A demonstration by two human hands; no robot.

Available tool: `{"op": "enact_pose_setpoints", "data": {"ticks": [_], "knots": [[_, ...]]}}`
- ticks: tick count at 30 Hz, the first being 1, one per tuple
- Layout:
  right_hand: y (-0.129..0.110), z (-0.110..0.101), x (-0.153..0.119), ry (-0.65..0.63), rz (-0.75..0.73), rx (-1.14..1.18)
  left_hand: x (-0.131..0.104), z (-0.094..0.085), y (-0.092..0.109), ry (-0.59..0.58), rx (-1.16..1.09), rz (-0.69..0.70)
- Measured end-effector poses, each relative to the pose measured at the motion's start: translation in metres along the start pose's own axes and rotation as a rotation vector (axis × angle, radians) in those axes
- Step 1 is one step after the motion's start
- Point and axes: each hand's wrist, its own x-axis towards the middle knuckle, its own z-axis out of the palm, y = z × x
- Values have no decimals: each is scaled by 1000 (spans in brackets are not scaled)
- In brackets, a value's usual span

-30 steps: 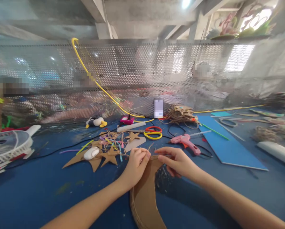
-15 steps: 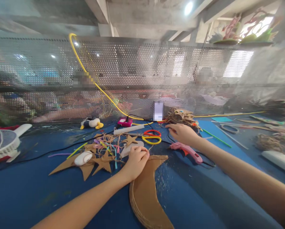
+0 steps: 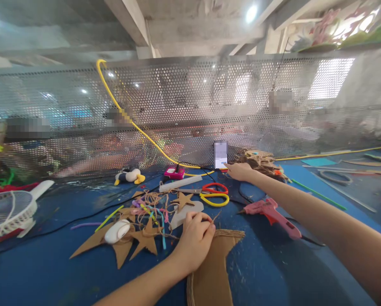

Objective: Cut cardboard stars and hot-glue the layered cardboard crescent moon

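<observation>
My left hand (image 3: 197,238) rests at the upper end of a thick, layered cardboard crescent (image 3: 213,272). Its thumb and forefinger are pinched together, and a thin strand of brown twine (image 3: 216,215) sticks up from them. My right hand (image 3: 240,171) reaches forward with its forefinger stretched out at the lower part of a phone (image 3: 220,154) propped against the mesh; it grips nothing. Under my right forearm lies a pink glue gun (image 3: 271,213). Scissors with red and yellow handles (image 3: 214,195) lie beyond my left hand.
Cardboard stars (image 3: 147,239), tangled twine and a white oval object (image 3: 117,231) lie to the left. A small white fan (image 3: 10,212) stands farther left. Behind are a pink box (image 3: 174,172), a plush toy (image 3: 129,176) and the perforated metal screen (image 3: 177,106). Brown twine (image 3: 262,160) is heaped near the phone.
My right hand has moved forward to the phone, its forefinger now at the screen. My left hand stays at the crescent's end. The view has tilted up a little.
</observation>
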Motion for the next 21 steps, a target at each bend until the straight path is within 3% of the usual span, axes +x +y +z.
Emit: {"op": "enact_pose_setpoints", "data": {"ticks": [10,21], "knots": [[-5,-2,-5,49,19,87,0,1,-2,8,-10,-1],[-8,-7,-1,166,148,187,0,0,0,-13,-6,-12]]}}
